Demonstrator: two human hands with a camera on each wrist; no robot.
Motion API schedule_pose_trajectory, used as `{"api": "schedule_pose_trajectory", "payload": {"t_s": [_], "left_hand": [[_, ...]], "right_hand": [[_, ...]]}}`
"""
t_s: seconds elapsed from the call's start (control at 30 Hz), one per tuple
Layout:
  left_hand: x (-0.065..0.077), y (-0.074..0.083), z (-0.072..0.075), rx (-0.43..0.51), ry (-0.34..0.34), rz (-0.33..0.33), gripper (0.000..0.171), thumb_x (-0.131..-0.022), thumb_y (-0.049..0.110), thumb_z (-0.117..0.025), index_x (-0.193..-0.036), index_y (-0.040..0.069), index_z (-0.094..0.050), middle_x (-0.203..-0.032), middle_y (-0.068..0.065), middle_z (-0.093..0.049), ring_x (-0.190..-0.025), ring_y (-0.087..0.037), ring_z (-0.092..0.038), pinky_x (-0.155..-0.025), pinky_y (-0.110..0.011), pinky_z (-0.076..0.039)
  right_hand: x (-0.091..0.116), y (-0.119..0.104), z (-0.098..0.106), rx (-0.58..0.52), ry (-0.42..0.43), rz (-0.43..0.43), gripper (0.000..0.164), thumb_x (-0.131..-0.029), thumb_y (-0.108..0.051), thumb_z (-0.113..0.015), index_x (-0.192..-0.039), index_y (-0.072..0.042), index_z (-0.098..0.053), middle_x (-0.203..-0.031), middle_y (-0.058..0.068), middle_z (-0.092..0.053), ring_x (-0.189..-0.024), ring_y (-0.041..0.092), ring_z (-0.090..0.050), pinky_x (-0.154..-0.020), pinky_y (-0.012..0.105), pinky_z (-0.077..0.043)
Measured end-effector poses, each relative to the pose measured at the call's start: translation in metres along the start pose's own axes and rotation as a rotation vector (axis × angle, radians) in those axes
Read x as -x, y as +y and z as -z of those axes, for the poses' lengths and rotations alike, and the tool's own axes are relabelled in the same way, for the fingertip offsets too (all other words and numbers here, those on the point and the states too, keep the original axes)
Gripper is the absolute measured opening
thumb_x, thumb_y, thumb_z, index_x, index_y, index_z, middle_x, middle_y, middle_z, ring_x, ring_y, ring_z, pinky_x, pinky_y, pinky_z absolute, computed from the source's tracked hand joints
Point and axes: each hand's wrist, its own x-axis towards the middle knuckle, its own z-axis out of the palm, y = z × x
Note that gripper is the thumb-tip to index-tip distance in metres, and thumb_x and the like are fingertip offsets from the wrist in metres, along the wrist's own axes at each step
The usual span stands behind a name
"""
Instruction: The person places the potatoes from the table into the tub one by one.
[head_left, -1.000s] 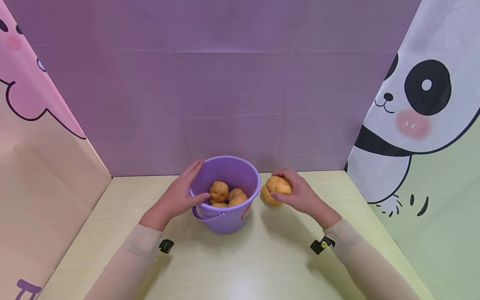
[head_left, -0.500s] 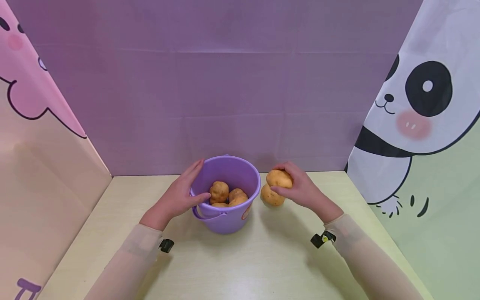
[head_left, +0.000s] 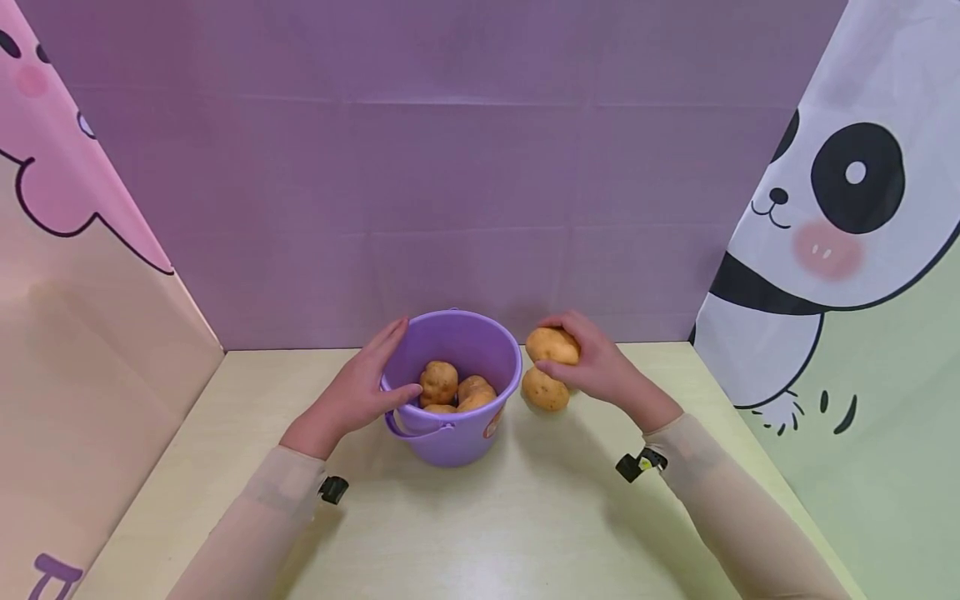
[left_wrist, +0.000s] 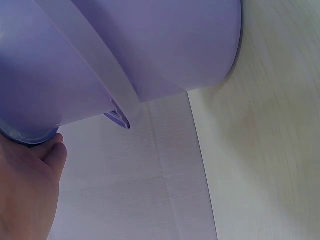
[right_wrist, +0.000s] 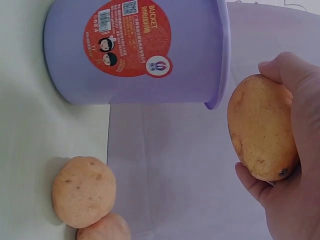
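Note:
A purple bucket (head_left: 453, 437) with several potatoes (head_left: 438, 382) inside stands upright on the table. My left hand (head_left: 360, 392) holds its rim at the left, thumb over the front edge and fingers along the far side. In the left wrist view the hand (left_wrist: 25, 185) shows at the rim. My right hand (head_left: 600, 362) grips a potato (head_left: 552, 345), thumb and fingers around it, raised to the right of the bucket. The right wrist view shows this potato (right_wrist: 261, 127) close to the rim. Below it, another potato (head_left: 545, 390) lies on the table.
Beside the lying potato, a further potato (right_wrist: 105, 229) is partly visible in the right wrist view. The bucket's handle (head_left: 416, 435) hangs down at the front left. A purple backdrop (head_left: 465, 183) rises behind the table (head_left: 450, 533), with printed side panels left and right.
My right hand has lifted the gripped potato up off the one lying below, and it has shifted slightly left toward the bucket since half a second ago. The left hand and bucket stay put.

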Motion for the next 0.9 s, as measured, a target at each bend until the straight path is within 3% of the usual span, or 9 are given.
{"api": "schedule_pose_trajectory", "payload": {"t_s": [0.5, 0.9], "left_hand": [[0.000, 0.001, 0.001, -0.005, -0.005, 0.005, 0.106, -0.097, 0.040, -0.080, -0.176, 0.002, -0.021, -0.182, -0.022, -0.020, -0.165, -0.047, -0.024, -0.129, -0.068, -0.029], [0.001, 0.001, 0.000, 0.001, -0.006, 0.009, 0.108, -0.097, 0.048, -0.079, -0.176, 0.002, -0.022, -0.182, -0.022, -0.020, -0.166, -0.046, -0.024, -0.128, -0.068, -0.030]], "right_hand": [[-0.021, -0.008, -0.004, 0.018, -0.014, 0.059, 0.048, -0.094, -0.020, -0.089, -0.136, -0.011, -0.070, -0.125, 0.003, -0.068, -0.103, 0.021, -0.062, -0.084, 0.040, -0.056], [-0.038, -0.019, -0.009, -0.022, -0.055, 0.057, 0.050, -0.093, -0.020, -0.089, -0.138, -0.013, -0.070, -0.123, 0.003, -0.068, -0.100, 0.022, -0.063, -0.082, 0.041, -0.057]]}}
